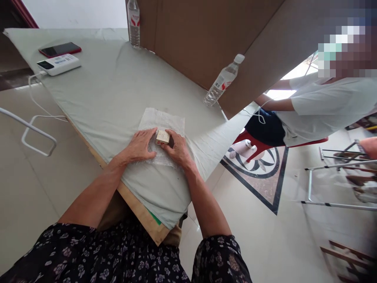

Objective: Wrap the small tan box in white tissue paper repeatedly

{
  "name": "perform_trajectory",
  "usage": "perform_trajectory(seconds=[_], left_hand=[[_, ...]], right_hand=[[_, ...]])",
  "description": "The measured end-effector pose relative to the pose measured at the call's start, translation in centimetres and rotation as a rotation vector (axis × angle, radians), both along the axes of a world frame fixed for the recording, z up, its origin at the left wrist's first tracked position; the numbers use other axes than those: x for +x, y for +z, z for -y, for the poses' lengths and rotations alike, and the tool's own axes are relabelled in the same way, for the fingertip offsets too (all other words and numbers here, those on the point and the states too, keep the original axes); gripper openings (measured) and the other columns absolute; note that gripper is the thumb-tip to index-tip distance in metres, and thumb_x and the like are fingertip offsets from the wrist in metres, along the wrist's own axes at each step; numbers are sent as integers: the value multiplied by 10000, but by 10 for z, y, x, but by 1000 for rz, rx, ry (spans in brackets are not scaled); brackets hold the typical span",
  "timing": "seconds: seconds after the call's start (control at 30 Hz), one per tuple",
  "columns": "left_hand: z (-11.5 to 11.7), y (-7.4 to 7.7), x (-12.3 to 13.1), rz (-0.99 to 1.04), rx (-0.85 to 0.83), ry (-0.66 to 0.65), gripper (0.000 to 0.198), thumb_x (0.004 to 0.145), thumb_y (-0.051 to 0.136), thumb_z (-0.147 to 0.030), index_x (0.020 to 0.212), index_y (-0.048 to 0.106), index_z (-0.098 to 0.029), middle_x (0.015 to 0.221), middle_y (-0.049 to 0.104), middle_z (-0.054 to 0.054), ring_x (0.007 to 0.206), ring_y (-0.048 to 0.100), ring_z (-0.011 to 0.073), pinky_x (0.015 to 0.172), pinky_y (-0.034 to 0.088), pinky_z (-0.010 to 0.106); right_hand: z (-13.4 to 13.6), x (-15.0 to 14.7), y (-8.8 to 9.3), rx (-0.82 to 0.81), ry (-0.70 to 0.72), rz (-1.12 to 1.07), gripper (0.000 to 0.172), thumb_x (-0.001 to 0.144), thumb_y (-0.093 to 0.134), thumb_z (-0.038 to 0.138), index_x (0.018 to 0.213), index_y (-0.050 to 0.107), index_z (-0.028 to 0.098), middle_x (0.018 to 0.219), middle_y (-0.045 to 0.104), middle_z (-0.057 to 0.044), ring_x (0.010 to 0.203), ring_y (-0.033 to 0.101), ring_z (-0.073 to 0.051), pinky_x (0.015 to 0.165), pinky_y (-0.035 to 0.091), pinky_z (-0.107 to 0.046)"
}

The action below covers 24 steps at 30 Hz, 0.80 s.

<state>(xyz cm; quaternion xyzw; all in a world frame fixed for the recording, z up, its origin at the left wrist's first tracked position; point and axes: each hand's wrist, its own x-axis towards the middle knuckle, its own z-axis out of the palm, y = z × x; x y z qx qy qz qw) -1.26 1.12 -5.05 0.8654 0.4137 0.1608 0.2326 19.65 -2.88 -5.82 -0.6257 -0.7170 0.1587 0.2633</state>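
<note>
A small cream-coloured box [163,136] with printing on its top and a reddish lower side lies over a sheet of bubble wrap [163,117]. My right hand [178,150] holds the box from the right, thumb at the near side and forefinger at the far corner. On the left, my left hand [141,146] rests on the bubble wrap with thumb and fingers apart, its fingertips close to the box. Whether those fingertips touch the box, I cannot tell. Part of the sheet is hidden under both hands.
A pale cloth covers the table [100,94]. At its far left lie a phone [60,49] and a white cabled device [59,65]. One water bottle [134,24] and another, tilted-looking bottle [224,80] stand by a cardboard panel [200,39]. Another person [321,106] sits beyond it.
</note>
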Motion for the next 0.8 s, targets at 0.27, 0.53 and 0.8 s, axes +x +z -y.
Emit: perform_trajectory(seconds=[0.27,0.53,0.8], left_hand=[[0,-2,0,4,14,1,950,742,649,-358,1610,326,-143,1579,519,190,1468,474,377,1245,334,538],[-1,-1,0,12,8,-8,948,742,644,-363,1609,327,-146,1578,519,197,1466,476,388,1240,334,558],[-2,0,0,16,-9,-17,954,740,656,-343,1618,316,-187,1580,521,163,1471,467,374,1250,320,542]], right_hand=[[0,1,-3,16,12,42,638,937,631,314,1554,492,231,1544,614,-94,1415,576,-282,1208,414,-479],[4,0,-5,51,29,-59,748,903,665,360,1586,426,172,1531,609,-145,1402,576,-289,1206,414,-473],[-10,47,-13,467,-604,-479,724,1038,287,378,1698,35,219,1438,554,-191,1223,661,-261,992,551,-481]])
